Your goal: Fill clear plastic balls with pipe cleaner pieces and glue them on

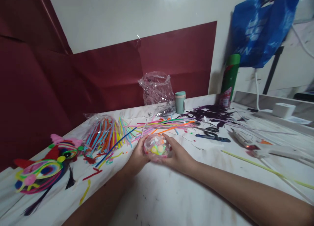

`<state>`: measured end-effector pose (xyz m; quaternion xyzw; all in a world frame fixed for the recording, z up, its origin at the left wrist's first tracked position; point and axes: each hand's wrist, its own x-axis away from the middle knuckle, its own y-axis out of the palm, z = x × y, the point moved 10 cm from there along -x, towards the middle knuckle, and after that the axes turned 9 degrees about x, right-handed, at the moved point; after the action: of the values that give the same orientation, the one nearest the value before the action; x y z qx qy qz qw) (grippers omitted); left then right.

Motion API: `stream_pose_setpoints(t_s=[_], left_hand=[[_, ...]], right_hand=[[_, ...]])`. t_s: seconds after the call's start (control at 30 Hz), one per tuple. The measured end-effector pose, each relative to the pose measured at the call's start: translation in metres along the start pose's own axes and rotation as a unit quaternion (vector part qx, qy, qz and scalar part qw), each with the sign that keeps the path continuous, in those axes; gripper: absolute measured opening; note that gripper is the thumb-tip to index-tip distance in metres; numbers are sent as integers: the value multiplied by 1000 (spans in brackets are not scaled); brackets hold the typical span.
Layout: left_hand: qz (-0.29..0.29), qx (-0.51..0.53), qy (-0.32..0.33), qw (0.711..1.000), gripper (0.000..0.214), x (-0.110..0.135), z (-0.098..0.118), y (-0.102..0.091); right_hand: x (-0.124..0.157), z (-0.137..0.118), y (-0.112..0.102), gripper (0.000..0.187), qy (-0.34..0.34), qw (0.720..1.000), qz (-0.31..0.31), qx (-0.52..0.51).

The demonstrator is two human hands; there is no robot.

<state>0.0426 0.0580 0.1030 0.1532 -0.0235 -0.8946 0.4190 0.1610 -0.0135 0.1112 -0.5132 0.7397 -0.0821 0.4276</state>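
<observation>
Between my two hands sits a round, clear container (157,147) with small bright bits of several colours inside; its exact kind I cannot make out. My left hand (140,154) wraps its left side, and my right hand (178,156) grips it from the right. Just behind it spreads a loose pile of pipe cleaners (169,124) in many colours. Left of my left hand, a dark blue pipe cleaner (116,147) lies across the table beside short red and yellow scraps.
A colourful pipe-cleaner mask (40,172) with tassels lies at left, near a bag of pipe cleaners (103,131). Scissors (211,131), a blue cutter (213,138) and a white glue gun (267,150) lie right. Behind stand a green cup (180,103) and green bottle (230,78).
</observation>
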Motion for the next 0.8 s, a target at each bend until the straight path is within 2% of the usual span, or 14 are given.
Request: stream_pose_setpoints(t_s=[0.2, 0.3, 0.43, 0.6, 0.8], left_hand=[[-10, -41, 11, 999, 87, -2, -6, -5], [-28, -69, 28, 997, 92, -2, -7, -4], [-13, -101, 54, 993, 99, -1, -4, -5], [-13, -143, 63, 988, 99, 3, 4, -1], [-7, -159, 70, 985, 99, 4, 4, -3]], right_hand=[[1, 0, 0, 88, 4, 1000, -3, 22], [1, -4, -1, 88, -20, 999, 5, 36], [1, -10, -2, 88, -56, 997, 18, 41], [3, -13, -3, 87, -95, 994, 33, 34], [2, -9, 0, 85, -79, 997, 13, 14]])
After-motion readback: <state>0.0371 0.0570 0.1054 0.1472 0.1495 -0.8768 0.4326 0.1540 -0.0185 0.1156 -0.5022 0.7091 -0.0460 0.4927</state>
